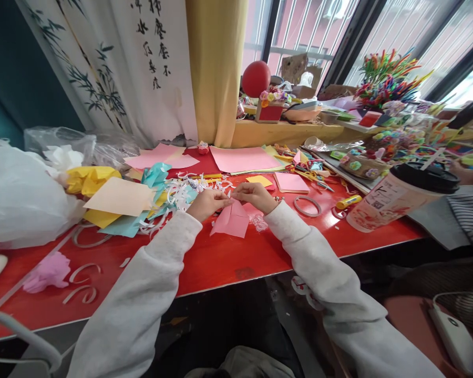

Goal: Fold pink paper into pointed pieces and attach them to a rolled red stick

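Observation:
Both my hands meet at the top of a folded piece of pink paper (232,219) over the red table. My left hand (208,203) pinches its upper edge from the left. From the right, my right hand (257,195) pinches the same upper part, thumb and fingers together. The lower part of the paper flares out below my fingers, with a crease down it. A small white tip shows between my fingertips; I cannot make out what it is. Just behind my hands lie a yellow paper square (259,180) and a stack of pink squares (291,182).
Shredded paper strips (181,190) and coloured sheets heap up on the left, beside a white plastic bag (23,194). A roll of tape (307,206), a yellow glue stick (349,201) and a lidded paper cup (398,197) stand to the right. Scissors (319,181) lie behind. Another person's striped sleeve (471,210) is at far right.

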A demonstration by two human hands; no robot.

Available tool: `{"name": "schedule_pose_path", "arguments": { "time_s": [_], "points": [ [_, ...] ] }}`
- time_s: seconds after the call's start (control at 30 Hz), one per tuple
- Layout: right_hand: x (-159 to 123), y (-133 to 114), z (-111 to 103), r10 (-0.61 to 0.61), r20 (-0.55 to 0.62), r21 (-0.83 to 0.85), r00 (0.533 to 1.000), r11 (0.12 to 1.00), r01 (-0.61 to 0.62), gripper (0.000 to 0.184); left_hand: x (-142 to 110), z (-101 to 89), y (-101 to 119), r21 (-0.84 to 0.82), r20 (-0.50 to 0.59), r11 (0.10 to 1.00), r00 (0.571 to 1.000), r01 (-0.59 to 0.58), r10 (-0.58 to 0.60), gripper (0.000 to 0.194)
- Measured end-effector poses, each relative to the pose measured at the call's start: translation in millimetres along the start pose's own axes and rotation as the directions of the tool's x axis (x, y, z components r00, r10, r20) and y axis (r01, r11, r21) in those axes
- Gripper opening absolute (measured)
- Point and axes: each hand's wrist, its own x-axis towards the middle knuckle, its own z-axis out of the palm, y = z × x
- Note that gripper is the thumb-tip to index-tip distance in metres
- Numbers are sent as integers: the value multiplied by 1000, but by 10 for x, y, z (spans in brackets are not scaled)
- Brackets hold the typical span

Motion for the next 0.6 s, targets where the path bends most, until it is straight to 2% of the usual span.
{"name": "schedule_pose_path", "arguments": {
  "time_s": [0.13, 0.3, 0.6],
  "points": [
    [-2, -7, 17, -11, -72, -11, 997, 1000, 11, 24, 21, 40, -22, 7, -34, 1000, 999, -15, 15, 38],
    [16, -5, -18, 53, -152, 65, 987, 997, -44, 25, 45, 54, -46, 110, -79, 992, 995, -59, 68, 38],
    [68, 50, -91, 45, -188, 39, 981, 999, -38, 25, 49, 22, -27, 102, -23, 993, 997, -66, 69, 35]
  ]
}}
